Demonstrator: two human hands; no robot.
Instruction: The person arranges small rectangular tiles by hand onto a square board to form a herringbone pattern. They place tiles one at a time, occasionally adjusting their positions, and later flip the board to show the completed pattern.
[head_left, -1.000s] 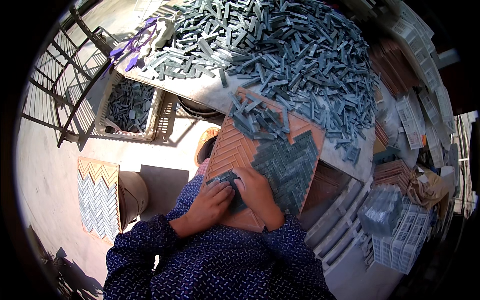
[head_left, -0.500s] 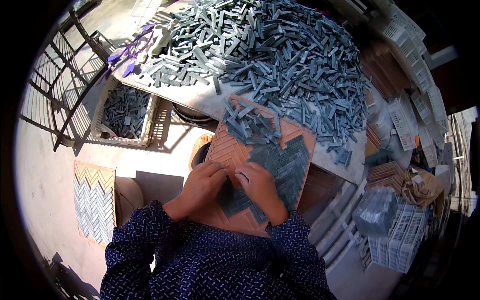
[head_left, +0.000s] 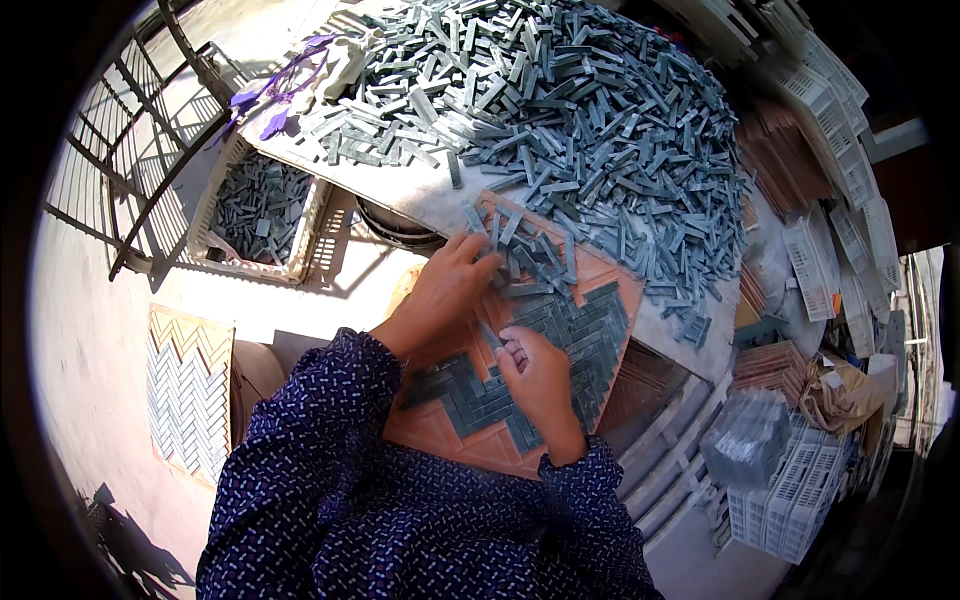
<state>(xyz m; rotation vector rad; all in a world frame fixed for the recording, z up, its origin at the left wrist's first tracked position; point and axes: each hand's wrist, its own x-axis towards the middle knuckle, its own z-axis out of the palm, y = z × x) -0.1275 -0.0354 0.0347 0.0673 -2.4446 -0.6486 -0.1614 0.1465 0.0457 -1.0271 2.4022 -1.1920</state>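
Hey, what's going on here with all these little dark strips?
A person is working bare-handed over an orange grooved tray, partly covered with dark strips in a herringbone pattern. The left hand is at the loose strips near the tray's far end. The right hand is over the pattern, fingers curled, seemingly with a strip at their tips. Some grooves are bare. Beyond, a big heap of strips covers much of the table.

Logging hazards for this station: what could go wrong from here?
1. The left hand is at the loose strips on the far end of the orange tray; a knock might scatter some over the laid herringbone strips.
2. The tray reaches past the edge of the table, so a hard press could shift or tip it.
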